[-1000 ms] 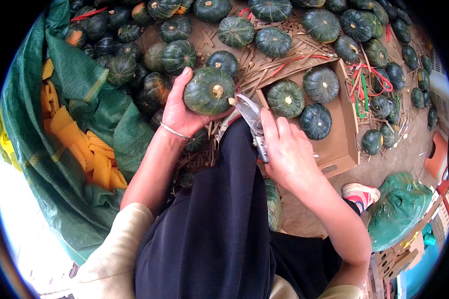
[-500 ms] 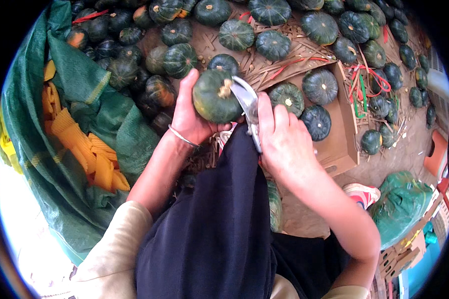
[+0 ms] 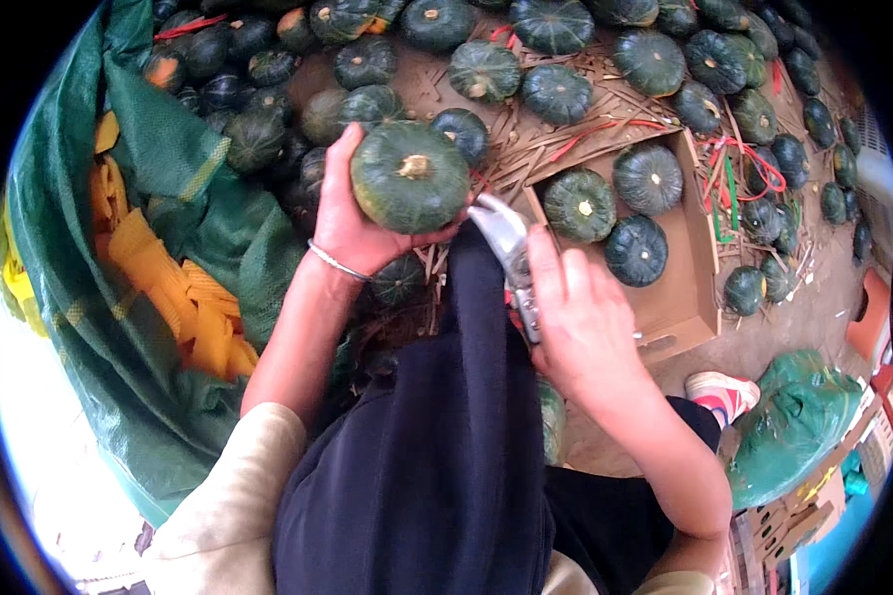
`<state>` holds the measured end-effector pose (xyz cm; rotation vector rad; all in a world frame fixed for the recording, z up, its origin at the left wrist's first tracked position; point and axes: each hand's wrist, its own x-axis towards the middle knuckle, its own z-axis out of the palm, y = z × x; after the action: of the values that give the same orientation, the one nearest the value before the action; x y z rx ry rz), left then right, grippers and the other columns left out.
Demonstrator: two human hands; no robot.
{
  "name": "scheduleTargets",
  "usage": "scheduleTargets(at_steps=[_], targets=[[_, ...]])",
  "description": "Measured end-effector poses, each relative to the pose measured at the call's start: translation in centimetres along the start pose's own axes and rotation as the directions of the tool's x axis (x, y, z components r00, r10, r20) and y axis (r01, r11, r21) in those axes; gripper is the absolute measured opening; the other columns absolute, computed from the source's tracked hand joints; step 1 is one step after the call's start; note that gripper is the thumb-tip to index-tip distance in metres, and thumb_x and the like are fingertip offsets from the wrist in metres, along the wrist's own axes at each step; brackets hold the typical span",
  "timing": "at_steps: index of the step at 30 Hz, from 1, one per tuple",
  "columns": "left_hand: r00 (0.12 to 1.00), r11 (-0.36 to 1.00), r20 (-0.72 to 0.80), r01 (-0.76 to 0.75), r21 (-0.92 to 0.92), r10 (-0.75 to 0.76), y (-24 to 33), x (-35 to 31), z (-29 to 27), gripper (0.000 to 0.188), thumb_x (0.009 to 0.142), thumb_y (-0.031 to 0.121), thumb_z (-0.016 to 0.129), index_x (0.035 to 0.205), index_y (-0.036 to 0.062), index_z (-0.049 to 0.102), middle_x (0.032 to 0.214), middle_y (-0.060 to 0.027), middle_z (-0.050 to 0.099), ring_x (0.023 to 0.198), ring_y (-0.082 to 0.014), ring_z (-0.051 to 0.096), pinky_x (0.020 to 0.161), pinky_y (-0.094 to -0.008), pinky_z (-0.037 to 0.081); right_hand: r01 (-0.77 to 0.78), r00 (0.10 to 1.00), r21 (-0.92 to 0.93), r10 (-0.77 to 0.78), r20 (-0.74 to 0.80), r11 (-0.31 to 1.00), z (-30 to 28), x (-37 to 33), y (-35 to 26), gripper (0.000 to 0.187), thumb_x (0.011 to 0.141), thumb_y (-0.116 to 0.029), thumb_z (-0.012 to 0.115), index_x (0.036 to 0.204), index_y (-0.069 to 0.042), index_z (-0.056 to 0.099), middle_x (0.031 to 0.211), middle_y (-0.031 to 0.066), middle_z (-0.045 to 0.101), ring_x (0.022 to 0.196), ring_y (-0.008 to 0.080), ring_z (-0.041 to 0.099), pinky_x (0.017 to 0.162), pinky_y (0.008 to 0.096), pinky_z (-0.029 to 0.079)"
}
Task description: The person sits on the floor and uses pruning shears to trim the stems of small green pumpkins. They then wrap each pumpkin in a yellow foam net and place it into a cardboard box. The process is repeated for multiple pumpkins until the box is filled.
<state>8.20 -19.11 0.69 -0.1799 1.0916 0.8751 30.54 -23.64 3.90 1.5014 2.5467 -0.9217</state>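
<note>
A dark green squash rests in my left hand, its short tan stem stub facing up. The thumb lies along its left side and the fingers curl beneath it. My right hand grips a pair of metal pruning shears. Their blades point up and left, just right of the squash and apart from its stem. Close beyond the shears, three squashes lie in a shallow cardboard box.
Many green squashes cover the floor ahead, among cardboard strips and red ties. At left, a green woven sack holds yellow-orange mesh pieces. A green plastic bag lies at right beside my shoe.
The shears have come away from the stem and dropped lower. The squash has tilted so its stem faces up, and the stem looks shorter.
</note>
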Motion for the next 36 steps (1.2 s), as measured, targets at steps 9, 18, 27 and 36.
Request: scheduleTargets(at_steps=[9, 18, 27, 36], targets=[[0.994, 0.986, 0.091, 0.047, 0.16, -0.062, -0.6, -0.1, -0.6, 0.063, 0.087, 0.061, 0.035, 0.112, 0.0073, 0.057, 0.102, -0.0132, 0.064, 0.081, -0.0269, 0.066, 0.05, -0.0413, 0.055, 0.261, 0.958, -0.197, -0.279, -0.072, 0.945, -1.6, 2.7, 1.5, 0.056, 0.072, -0.007, 0.057, 0.125, 0.002, 0.044, 0.087, 0.0119, 0.052, 0.072, 0.0242, 0.056, 0.063, 0.0375, 0.048], [0.973, 0.996, 0.216, -0.072, -0.048, 0.08, -1.3, -0.2, -2.6, 0.06, 0.089, 0.053, 0.034, 0.112, 0.0021, 0.056, 0.105, -0.0138, 0.063, 0.095, -0.0263, 0.062, 0.087, -0.0394, 0.049, -0.225, 0.974, 0.661, 0.143, 0.176, 0.716, 0.4, 3.3, -1.6, 0.042, 0.071, -0.007, 0.063, 0.108, 0.002, 0.045, 0.09, 0.0227, 0.06, 0.086, 0.0393, 0.062, 0.073, 0.0436, 0.05], [0.776, 0.264, 0.535, -0.622, 0.737, 0.335, -6.5, 3.0, 2.7, 0.05, 0.09, 0.044, 0.045, 0.115, 0.0024, 0.056, 0.119, -0.0155, 0.051, 0.114, -0.0269, 0.047, 0.099, -0.0397, 0.037, 0.011, 0.815, 0.998, 0.579, 0.028, -0.063, 0.3, -0.9, 2.7, 0.061, 0.072, -0.013, 0.073, 0.124, -0.001, 0.043, 0.111, 0.0104, 0.053, 0.103, 0.0198, 0.053, 0.091, 0.0321, 0.043], [0.68, -0.4, 0.645, -0.515, 0.758, 0.348, -9.3, 11.9, 4.7, 0.032, 0.084, 0.023, 0.055, 0.109, 0.0025, 0.052, 0.1, -0.0193, 0.057, 0.096, -0.0356, 0.057, 0.08, -0.0451, 0.048, -0.642, 0.453, 0.528, 0.831, -0.324, 0.556, 7.5, -11.5, 15.1, 0.078, 0.068, -0.012, 0.077, 0.132, 0.004, 0.035, 0.126, 0.024, 0.046, 0.12, 0.0364, 0.043, 0.103, 0.0401, 0.031]])
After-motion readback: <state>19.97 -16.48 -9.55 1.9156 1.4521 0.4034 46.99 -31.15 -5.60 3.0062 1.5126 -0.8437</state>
